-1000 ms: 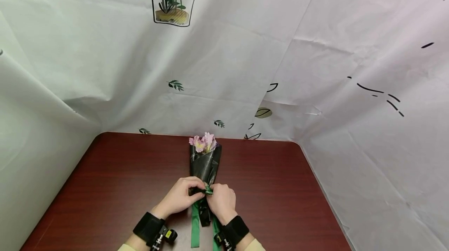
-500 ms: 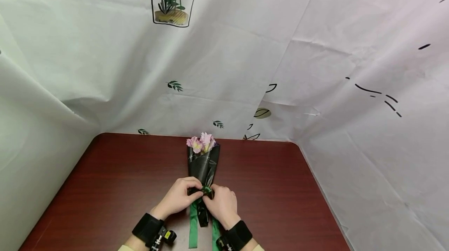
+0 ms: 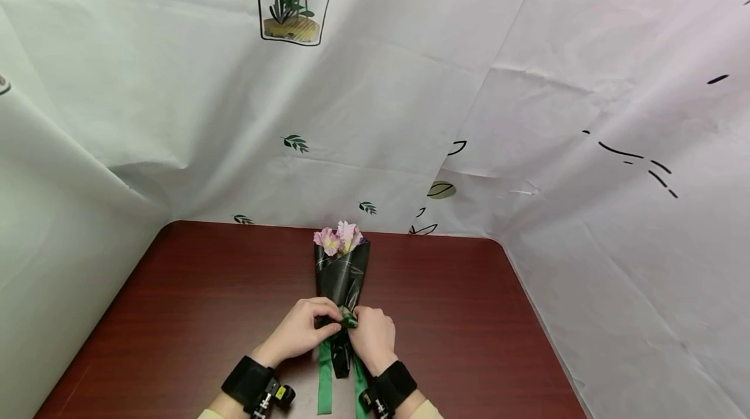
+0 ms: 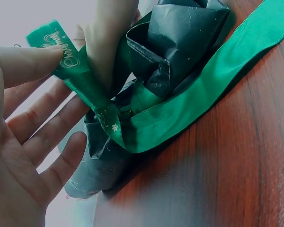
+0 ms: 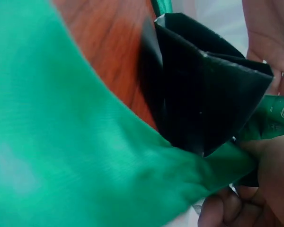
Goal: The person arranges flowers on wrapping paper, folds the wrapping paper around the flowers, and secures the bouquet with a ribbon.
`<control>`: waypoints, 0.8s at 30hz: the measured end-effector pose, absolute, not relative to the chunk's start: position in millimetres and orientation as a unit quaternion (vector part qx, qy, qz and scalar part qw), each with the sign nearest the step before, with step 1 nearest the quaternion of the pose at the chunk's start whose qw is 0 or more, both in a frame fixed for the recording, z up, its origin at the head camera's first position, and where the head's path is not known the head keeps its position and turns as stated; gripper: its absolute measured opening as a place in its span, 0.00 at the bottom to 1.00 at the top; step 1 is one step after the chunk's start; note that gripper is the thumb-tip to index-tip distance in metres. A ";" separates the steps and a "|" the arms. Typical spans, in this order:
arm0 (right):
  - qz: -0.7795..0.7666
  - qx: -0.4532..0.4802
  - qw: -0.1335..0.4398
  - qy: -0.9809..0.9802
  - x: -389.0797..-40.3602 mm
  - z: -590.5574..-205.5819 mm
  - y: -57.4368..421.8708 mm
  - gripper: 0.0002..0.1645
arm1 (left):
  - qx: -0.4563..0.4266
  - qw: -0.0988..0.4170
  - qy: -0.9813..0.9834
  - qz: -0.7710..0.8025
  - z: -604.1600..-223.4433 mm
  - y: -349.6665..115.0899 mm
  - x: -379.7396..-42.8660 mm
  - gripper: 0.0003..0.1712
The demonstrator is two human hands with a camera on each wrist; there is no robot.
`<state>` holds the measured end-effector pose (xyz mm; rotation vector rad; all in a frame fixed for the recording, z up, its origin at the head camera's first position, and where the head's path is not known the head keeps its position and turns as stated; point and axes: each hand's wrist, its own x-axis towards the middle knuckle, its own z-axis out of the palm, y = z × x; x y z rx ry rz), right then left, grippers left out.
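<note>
A small bouquet of pink flowers [image 3: 338,239] in black wrapping paper [image 3: 340,276] lies on the table, blooms pointing away from me. Green ribbon [image 3: 325,377] circles its lower part, its two tails hanging toward me. My left hand [image 3: 301,328] pinches a printed ribbon loop [image 4: 61,52] between thumb and index finger, the other fingers spread. On the other side, my right hand [image 3: 373,339] has curled fingers at the ribbon's crossing; in the right wrist view it grips the ribbon [image 5: 217,170] beside the folded paper end [image 5: 203,90]. The crossing itself is partly hidden by fingers.
The dark red-brown table [image 3: 222,269] extends around the bouquet. White printed cloth [image 3: 351,94] hangs behind it and along both sides. Black straps with small cameras [image 3: 252,383] sit on both wrists.
The right thumb reached left under the ribbon crossing half a second ago and has since drawn back to the right. The left hand keeps its pinch, nearly still.
</note>
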<state>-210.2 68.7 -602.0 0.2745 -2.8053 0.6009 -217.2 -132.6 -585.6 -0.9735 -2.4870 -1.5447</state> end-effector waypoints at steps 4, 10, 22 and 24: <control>0.185 0.097 0.127 -0.970 -214.1 -603.3 67.9 0.31 | -0.314 0.024 -0.804 -0.504 -586.2 -131.7 -217.2 0.09; 0.197 0.116 0.116 -0.967 -210.6 -601.3 71.3 0.20 | -0.307 0.046 -0.811 -0.496 -587.9 -130.1 -218.9 0.09; 0.245 0.101 0.077 -0.961 -196.9 -594.1 82.0 0.19 | -0.299 0.064 -0.820 -0.484 -590.6 -130.1 -219.6 0.09; 0.257 0.103 0.067 -0.959 -192.9 -593.9 83.7 0.23 | -0.298 0.066 -0.821 -0.482 -591.3 -130.3 -219.7 0.09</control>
